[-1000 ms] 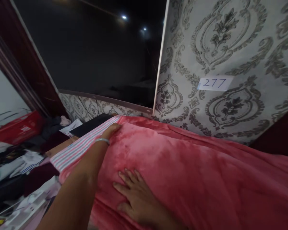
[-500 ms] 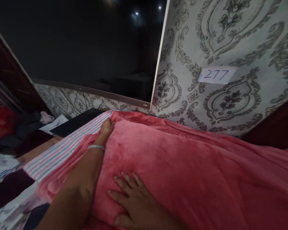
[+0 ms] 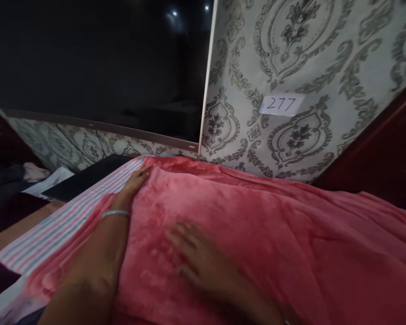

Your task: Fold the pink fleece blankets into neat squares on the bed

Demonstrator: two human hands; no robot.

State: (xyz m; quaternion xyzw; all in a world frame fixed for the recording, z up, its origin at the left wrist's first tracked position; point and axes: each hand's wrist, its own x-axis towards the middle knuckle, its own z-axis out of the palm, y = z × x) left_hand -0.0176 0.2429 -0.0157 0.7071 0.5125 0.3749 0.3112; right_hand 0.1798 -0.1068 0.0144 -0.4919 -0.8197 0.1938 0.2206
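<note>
A pink plush blanket (image 3: 257, 234) is spread in front of me, its surface smooth in the middle and folded along the far side. Its left border shows a pink, grey and white striped strip (image 3: 77, 216). My left hand (image 3: 137, 179), with a silvery bracelet on the wrist, rests at the blanket's far left fold, fingers stretched along the edge. My right hand (image 3: 198, 257) is over the middle of the blanket, fingers extended and slightly smeared by motion; whether it presses on the cloth I cannot tell.
A large dark television screen (image 3: 98, 58) is behind the blanket, against patterned wallpaper (image 3: 297, 45). A paper label marked 277 (image 3: 282, 104) is on the wall. A flat black panel (image 3: 88, 178) and a crumpled white item (image 3: 56, 178) lie at the left. Dark red wood (image 3: 379, 158) rises at the right.
My right hand has moved forward and right across the blanket. The left hand's fingers, curled at the fold before, are now straighter. The view has turned slightly right.
</note>
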